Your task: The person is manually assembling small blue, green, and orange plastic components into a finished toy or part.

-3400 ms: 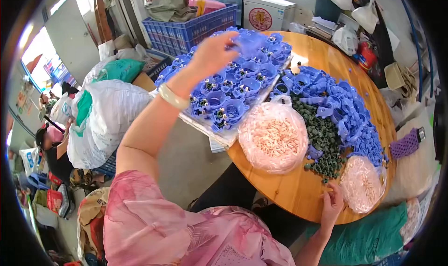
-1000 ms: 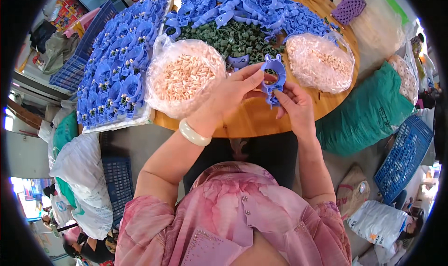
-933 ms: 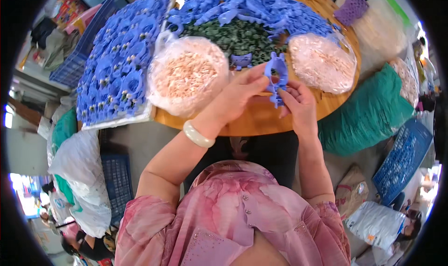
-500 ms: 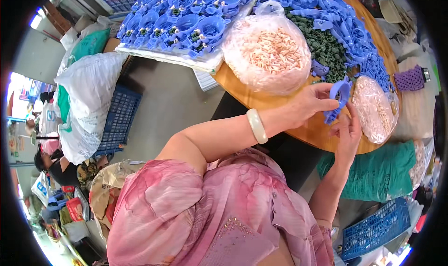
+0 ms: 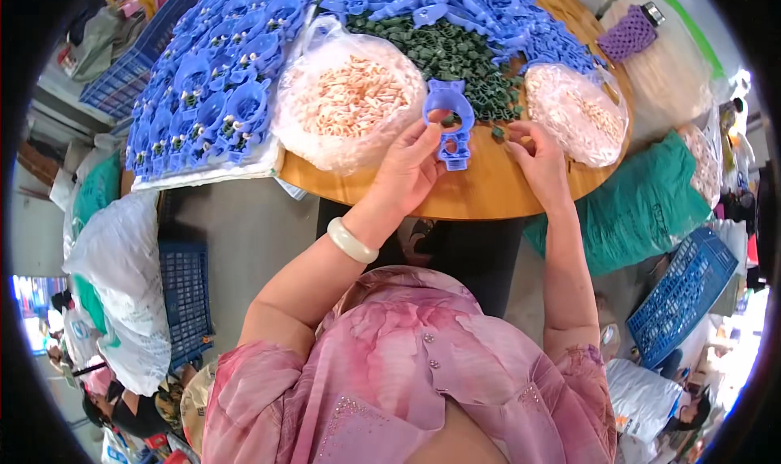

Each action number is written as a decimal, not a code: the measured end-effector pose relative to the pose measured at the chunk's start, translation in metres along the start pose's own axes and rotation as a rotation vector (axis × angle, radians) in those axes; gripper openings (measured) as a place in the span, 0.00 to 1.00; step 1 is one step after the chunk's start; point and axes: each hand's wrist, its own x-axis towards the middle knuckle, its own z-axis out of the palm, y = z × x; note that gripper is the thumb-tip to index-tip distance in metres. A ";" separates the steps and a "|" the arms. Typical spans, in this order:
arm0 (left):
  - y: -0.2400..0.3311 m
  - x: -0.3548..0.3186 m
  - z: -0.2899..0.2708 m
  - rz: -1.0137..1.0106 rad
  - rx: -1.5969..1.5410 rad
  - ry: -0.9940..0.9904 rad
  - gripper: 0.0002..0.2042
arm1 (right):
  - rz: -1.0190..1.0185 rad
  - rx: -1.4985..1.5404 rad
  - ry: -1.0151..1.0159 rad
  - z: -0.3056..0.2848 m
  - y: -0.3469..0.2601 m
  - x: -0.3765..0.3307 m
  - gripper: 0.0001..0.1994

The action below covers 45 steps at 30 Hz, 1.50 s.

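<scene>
My left hand (image 5: 407, 167), a pale bangle on its wrist, grips a blue plastic piece (image 5: 452, 106) by its side. This piece has a wide round ring at the top and a narrower part with small openings below. My right hand (image 5: 538, 159) is to its right, fingers curled in a pinch. A small dark green plastic part (image 5: 498, 133) shows at those fingertips; the contact is hard to make out. Just beyond both hands lies a heap of dark green parts (image 5: 455, 57). Loose blue plastic pieces (image 5: 496, 12) are piled behind it.
A clear bag of pale small pieces (image 5: 297, 118) sits left of my hands, another bag (image 5: 561, 130) to the right. Rows of blue assemblies (image 5: 195, 81) cover a white-edged board at left. A purple woven bottle cover (image 5: 628, 34), green sack (image 5: 626, 207) and blue crate (image 5: 679, 289) are at right.
The view has turned right. My hands have moved apart: the left keeps the blue piece, now upright, while the right has come off it toward the green parts.
</scene>
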 end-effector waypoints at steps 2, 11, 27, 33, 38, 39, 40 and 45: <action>0.000 0.000 0.000 -0.009 0.006 0.002 0.19 | 0.043 0.076 -0.039 0.002 -0.003 0.000 0.13; -0.001 0.001 -0.002 -0.030 0.017 -0.023 0.18 | -0.121 -0.170 0.008 0.009 -0.001 0.003 0.06; 0.000 -0.001 0.002 -0.066 0.027 0.006 0.20 | -0.240 0.140 0.155 0.007 -0.042 -0.020 0.04; -0.004 0.001 -0.004 -0.052 0.020 0.011 0.22 | -0.339 0.090 0.081 0.023 -0.063 -0.031 0.06; -0.005 -0.002 -0.005 -0.034 0.043 -0.009 0.24 | -0.372 0.027 0.109 0.029 -0.066 -0.032 0.07; -0.005 -0.002 -0.004 -0.038 0.043 -0.008 0.24 | -0.381 0.018 0.108 0.030 -0.066 -0.032 0.07; -0.005 -0.002 -0.003 -0.042 0.043 -0.006 0.24 | -0.389 0.009 0.108 0.030 -0.065 -0.032 0.08; -0.005 -0.004 -0.004 -0.025 0.059 -0.024 0.24 | -0.419 -0.095 0.068 0.025 -0.071 -0.033 0.08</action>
